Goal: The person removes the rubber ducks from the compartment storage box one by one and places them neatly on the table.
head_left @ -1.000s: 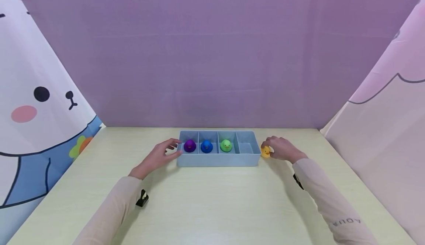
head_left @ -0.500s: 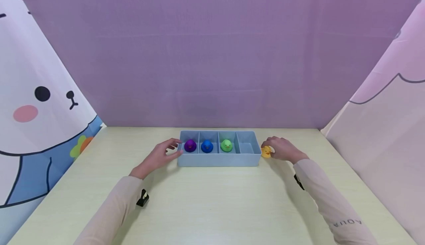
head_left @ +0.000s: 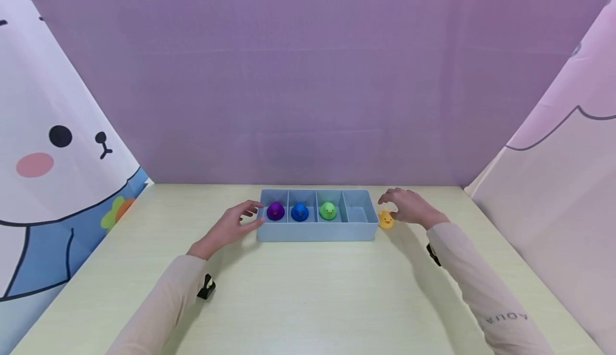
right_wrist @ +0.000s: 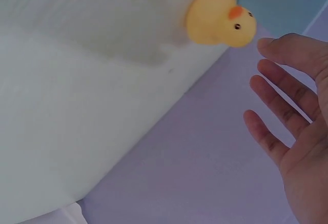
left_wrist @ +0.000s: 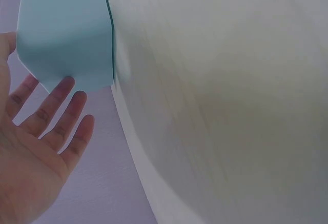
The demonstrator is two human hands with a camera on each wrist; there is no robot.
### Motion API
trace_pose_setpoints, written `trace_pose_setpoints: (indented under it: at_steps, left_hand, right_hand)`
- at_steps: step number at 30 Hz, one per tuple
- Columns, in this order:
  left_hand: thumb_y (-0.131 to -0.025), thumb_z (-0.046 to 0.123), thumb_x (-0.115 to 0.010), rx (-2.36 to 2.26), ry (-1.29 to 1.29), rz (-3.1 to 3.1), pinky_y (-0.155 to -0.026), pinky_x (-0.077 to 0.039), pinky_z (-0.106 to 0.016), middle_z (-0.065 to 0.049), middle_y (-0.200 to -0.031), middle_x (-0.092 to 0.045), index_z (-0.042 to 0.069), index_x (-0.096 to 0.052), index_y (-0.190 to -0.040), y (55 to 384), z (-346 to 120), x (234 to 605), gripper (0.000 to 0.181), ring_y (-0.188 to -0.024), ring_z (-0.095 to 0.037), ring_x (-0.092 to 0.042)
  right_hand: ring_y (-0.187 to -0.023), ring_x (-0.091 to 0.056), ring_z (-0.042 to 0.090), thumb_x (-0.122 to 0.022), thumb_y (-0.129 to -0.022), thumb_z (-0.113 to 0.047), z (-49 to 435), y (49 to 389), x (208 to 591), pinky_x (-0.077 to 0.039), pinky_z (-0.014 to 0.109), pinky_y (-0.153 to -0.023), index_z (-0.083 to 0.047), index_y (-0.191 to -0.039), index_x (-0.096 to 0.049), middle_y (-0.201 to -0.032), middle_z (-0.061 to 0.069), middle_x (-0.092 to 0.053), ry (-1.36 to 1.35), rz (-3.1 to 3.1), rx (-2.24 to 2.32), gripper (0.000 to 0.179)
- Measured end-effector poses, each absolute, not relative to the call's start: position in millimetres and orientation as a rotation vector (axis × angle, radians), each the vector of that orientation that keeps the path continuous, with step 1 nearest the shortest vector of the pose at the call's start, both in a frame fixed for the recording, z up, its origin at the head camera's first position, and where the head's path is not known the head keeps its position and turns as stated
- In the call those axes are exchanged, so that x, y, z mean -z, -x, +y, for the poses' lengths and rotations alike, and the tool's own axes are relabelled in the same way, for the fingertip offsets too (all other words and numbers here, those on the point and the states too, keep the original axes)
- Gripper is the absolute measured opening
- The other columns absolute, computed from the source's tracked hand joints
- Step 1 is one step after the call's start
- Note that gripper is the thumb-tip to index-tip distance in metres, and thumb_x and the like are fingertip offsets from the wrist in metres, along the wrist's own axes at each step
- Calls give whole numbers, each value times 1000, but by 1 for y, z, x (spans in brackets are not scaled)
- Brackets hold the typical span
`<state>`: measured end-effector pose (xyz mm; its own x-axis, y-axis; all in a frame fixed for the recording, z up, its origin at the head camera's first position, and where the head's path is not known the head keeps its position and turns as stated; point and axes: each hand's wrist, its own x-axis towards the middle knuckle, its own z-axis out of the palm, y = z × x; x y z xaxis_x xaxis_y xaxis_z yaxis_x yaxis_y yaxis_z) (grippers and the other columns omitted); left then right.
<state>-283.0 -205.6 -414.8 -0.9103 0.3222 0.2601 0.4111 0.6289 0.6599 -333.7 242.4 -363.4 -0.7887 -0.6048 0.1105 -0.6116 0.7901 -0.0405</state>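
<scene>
A pale blue box (head_left: 316,232) with compartments in a row stands on the table. From the left, it holds a purple duck (head_left: 275,211), a blue duck (head_left: 300,212) and a green duck (head_left: 328,211); its rightmost compartment holds nothing. On the table by the box's right end sits a yellow rubber duck (head_left: 385,220), upright. My right hand (head_left: 410,207) hovers just above and behind this duck; in the right wrist view its spread fingers (right_wrist: 277,98) are apart from the duck. My left hand (head_left: 234,223) is at the box's left end, fingers extended, fingertips at its wall.
The pale wooden table (head_left: 308,291) ends at a purple cloth backdrop (head_left: 308,77). Printed cartoon curtains (head_left: 58,194) close off the left and right sides. A small black device (head_left: 206,287) hangs under the left wrist.
My right hand has let go of the yellow duck and risen slightly, with its fingers spreading. The duck stays beside the box. My left hand and the box have not moved.
</scene>
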Motion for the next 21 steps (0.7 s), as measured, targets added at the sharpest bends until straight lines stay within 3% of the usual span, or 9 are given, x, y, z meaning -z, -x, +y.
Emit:
trace_pose_setpoints:
  at_steps: [21]
  left_hand:
    - [-87,39,-60,1150,624,-2719,-91,-46,-48,-16,-117,-60,7,-52,-124,284,-206,416,49,-106,-33,-56]
  right_hand:
    - [-102,-57,25,-69,-77,-8,203,334,343,-49,42,-87,-9,-109,-65,-110,5,-62,-980,-2884,-139,32]
